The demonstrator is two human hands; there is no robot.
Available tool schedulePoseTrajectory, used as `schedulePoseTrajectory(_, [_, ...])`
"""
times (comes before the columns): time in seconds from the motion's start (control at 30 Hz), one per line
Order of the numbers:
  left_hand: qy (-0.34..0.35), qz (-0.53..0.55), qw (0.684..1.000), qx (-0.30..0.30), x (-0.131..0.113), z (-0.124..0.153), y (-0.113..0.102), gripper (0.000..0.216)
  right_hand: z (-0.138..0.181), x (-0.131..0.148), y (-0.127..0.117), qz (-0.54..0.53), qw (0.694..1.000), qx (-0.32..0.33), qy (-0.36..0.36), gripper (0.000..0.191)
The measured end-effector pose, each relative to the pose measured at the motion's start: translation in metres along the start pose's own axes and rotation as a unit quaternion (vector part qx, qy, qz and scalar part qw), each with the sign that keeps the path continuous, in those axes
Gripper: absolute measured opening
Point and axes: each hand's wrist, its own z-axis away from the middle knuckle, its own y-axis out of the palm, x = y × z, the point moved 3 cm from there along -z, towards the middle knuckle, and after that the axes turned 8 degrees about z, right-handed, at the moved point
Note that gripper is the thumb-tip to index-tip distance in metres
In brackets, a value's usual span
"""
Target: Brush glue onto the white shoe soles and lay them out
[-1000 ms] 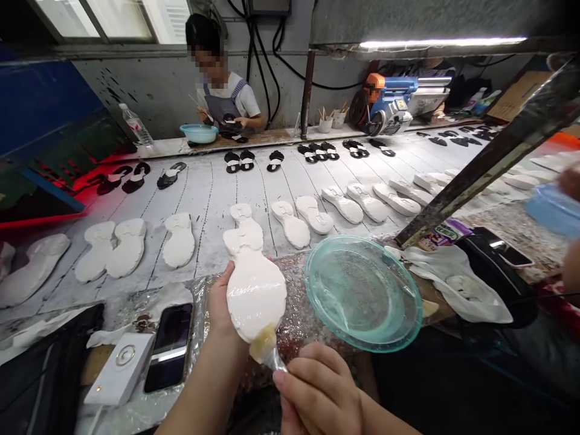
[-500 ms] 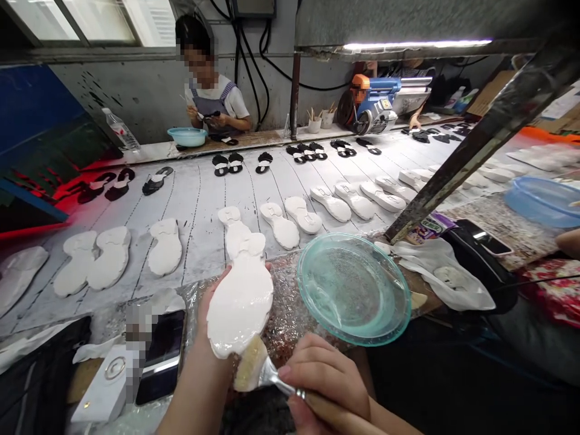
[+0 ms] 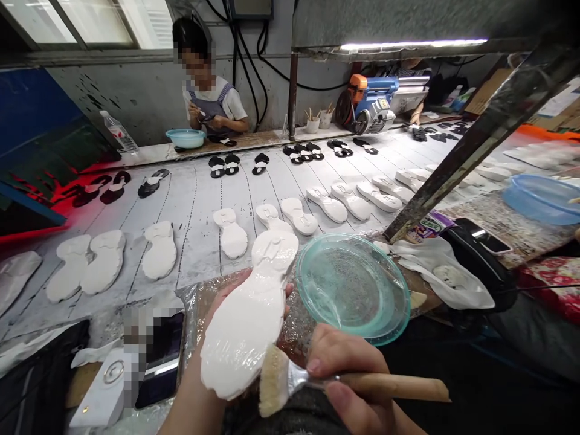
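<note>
We had the white-coated sole (image 3: 247, 326) grasped from beneath in our left hand (image 3: 226, 296) — palm up, fingers curled round its edge. Our right hand (image 3: 348, 374) clenched a wooden-handled brush (image 3: 274, 380) — just beside a clear green dish (image 3: 353, 237).

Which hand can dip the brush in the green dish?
Probably the right hand: it grips the wooden-handled brush beside the clear green dish, while the left hand is under the white sole.

Your head camera faces forward and down, close above your right hand (image 3: 351, 368), across the white bench (image 3: 194, 205).
</note>
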Motion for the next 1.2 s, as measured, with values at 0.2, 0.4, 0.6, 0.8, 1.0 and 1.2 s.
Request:
schedulePoseTrajectory(0.2, [-0.022,-0.010,0.999,-0.036,0.005,0.002,0.007,0.052,0.006,-0.009,-0.011,-0.031,0.996,-0.013,0.084,0.017])
schedulePoseTrajectory(0.4, [-0.006,0.021,0.998,-0.050,0.012,0.006,0.021,0.050,0.006,-0.015,-0.017,-0.049,0.995,-0.003,0.091,0.016])
schedulePoseTrajectory(0.6, [0.012,-0.041,0.998,-0.053,0.013,0.007,0.007,0.045,0.006,-0.016,-0.028,0.017,0.995,-0.028,0.096,0.018])
schedulePoseTrajectory(0.8, [0.224,-0.168,0.950,-0.139,0.012,0.003,0.008,0.037,0.000,-0.001,-0.025,0.107,0.990,-0.072,0.051,0.019])
schedulePoseTrajectory(1.0, [0.295,-0.172,0.924,-0.169,0.023,0.003,0.016,0.038,-0.015,0.012,-0.004,0.073,0.997,-0.004,-0.003,0.021])
schedulePoseTrajectory(1.2, [0.382,-0.256,0.868,-0.187,0.020,0.004,0.024,0.029,-0.010,0.002,-0.011,0.084,0.995,-0.002,0.049,0.022])
